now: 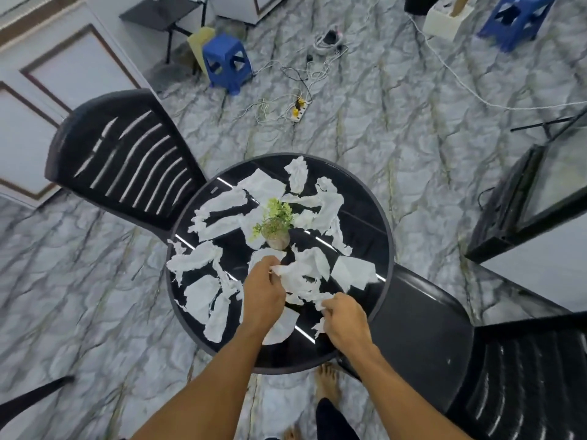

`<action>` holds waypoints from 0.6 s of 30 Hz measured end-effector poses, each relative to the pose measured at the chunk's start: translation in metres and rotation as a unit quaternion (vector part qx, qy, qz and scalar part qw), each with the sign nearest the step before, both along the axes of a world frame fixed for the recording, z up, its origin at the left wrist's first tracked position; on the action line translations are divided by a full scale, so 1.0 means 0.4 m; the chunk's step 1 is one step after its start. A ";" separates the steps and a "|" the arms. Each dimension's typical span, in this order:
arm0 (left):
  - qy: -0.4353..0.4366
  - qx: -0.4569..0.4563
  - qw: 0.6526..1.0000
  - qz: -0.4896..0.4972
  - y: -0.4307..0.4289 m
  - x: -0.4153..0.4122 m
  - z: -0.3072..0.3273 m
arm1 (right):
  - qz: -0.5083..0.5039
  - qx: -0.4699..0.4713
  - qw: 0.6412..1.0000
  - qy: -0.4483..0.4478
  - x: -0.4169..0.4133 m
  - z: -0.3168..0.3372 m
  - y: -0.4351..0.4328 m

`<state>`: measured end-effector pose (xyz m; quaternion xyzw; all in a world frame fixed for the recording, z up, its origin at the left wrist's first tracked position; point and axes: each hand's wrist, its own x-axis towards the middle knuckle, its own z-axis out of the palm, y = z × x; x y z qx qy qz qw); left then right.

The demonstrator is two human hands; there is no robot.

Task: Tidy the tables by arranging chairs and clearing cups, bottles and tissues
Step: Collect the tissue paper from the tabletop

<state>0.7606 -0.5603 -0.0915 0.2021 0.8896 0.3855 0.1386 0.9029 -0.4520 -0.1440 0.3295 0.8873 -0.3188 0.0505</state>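
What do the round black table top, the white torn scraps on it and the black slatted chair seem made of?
Round black table top: probably glass or polished stone, mirroring light strips. White torn scraps: thin tissue paper, ragged, crumpled edges. Black slatted chair: likely moulded plastic, dull sheen.

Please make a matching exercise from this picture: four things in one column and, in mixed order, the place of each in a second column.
1 plant
2 tissues
3 power strip
4 right hand

a on the floor, among cables
b near edge of the table, pinching a tissue
c scattered over the table
d centre of the table

Pairs: 1-d, 2-c, 3-a, 4-b
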 end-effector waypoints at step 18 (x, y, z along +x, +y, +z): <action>-0.072 -0.123 0.988 0.064 -0.169 -0.009 -0.103 | -0.032 -0.004 0.997 0.072 -0.097 -0.016 -0.094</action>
